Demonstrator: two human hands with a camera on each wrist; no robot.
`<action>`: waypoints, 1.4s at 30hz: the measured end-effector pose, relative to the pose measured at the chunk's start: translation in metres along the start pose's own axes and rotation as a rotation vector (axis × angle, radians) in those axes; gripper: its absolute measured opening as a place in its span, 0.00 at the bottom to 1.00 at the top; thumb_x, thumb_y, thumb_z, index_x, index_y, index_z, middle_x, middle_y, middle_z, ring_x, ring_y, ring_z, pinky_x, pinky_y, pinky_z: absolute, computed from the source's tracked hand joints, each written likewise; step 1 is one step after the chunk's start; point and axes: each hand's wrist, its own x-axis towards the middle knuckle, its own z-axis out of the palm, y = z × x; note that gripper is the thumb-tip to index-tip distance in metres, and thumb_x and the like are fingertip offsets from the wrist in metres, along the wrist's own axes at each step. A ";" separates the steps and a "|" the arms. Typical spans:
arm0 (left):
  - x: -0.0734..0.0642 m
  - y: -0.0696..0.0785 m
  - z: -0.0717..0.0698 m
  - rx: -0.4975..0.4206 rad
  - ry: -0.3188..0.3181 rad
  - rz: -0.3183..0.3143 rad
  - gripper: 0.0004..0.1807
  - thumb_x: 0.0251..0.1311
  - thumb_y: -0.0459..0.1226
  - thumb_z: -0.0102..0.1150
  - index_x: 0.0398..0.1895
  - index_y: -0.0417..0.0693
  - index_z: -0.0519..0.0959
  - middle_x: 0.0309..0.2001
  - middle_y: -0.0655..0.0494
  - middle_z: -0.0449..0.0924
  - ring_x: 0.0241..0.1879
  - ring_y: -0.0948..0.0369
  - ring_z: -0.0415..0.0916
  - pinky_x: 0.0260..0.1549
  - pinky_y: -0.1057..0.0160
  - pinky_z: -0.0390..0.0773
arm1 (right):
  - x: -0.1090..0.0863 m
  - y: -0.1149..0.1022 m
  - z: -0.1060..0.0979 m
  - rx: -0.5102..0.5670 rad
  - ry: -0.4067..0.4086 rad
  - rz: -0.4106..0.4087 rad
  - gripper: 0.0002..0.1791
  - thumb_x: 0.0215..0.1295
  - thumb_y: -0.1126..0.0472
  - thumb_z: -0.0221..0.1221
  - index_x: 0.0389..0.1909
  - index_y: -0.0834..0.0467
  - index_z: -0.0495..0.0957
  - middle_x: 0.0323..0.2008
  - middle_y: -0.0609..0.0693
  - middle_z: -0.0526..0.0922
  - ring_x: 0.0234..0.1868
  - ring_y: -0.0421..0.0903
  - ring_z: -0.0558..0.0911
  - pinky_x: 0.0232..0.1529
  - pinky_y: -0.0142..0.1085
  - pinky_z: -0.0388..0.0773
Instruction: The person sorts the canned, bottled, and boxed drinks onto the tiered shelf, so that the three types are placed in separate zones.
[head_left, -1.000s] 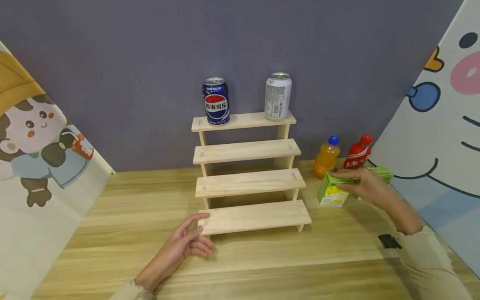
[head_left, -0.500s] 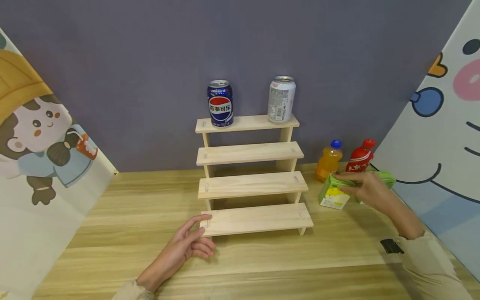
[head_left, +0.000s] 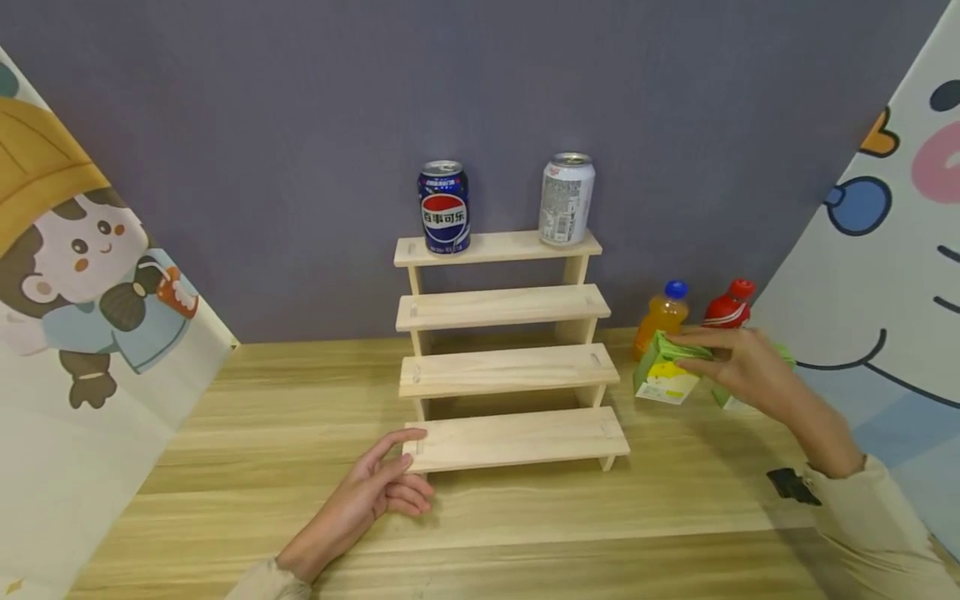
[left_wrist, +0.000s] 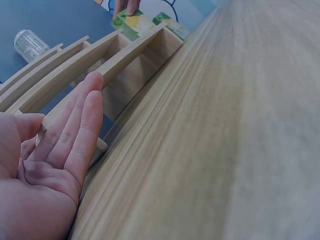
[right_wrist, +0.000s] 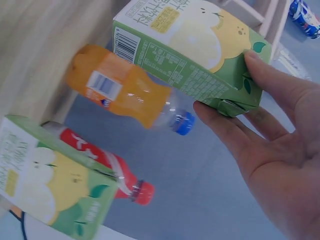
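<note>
In the head view, my right hand (head_left: 742, 371) pinches the top of a green and yellow juice carton (head_left: 667, 375), tilted and lifted. The right wrist view shows thumb and fingers at the top end of this drink carton (right_wrist: 190, 55). My left hand (head_left: 375, 487) holds the left end of the lowest step of a four-tier wooden shelf (head_left: 517, 437), index finger on top and thumb at the edge. In the left wrist view, the other fingers (left_wrist: 75, 130) stretch straight beside the shelf's end. A second carton (right_wrist: 55, 185) stands behind the right hand, mostly hidden in the head view.
A Pepsi can (head_left: 445, 208) and a white can (head_left: 566, 200) stand on the top tier. An orange drink bottle (head_left: 663, 315) and a red-capped bottle (head_left: 731, 307) stand by the back wall. A black clip-like object (head_left: 792, 486) is near the right sleeve.
My right hand has raised and tilted the juice carton off its spot, shifting slightly up and right. The left hand keeps its hold on the shelf. The head view has shifted slightly.
</note>
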 end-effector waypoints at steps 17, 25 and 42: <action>0.000 0.004 0.000 0.009 -0.021 0.008 0.25 0.81 0.37 0.33 0.77 0.45 0.49 0.44 0.41 0.85 0.39 0.54 0.86 0.42 0.56 0.87 | 0.029 -0.031 -0.033 -0.030 0.047 -0.115 0.25 0.47 0.73 0.74 0.50 0.60 0.86 0.46 0.59 0.87 0.14 0.31 0.63 0.13 0.23 0.62; 0.000 0.005 0.001 0.013 -0.011 0.005 0.25 0.81 0.37 0.35 0.77 0.45 0.50 0.43 0.42 0.86 0.39 0.53 0.86 0.42 0.55 0.87 | 0.051 -0.054 -0.044 -0.054 0.008 -0.092 0.23 0.55 0.67 0.72 0.54 0.53 0.85 0.52 0.61 0.84 0.15 0.31 0.62 0.14 0.24 0.63; 0.001 0.002 0.002 0.010 0.039 -0.029 0.25 0.81 0.39 0.37 0.77 0.48 0.51 0.41 0.42 0.86 0.38 0.53 0.86 0.42 0.54 0.87 | 0.123 -0.107 -0.026 0.080 -0.045 -0.205 0.19 0.62 0.64 0.69 0.54 0.51 0.85 0.55 0.54 0.84 0.33 0.43 0.83 0.26 0.28 0.72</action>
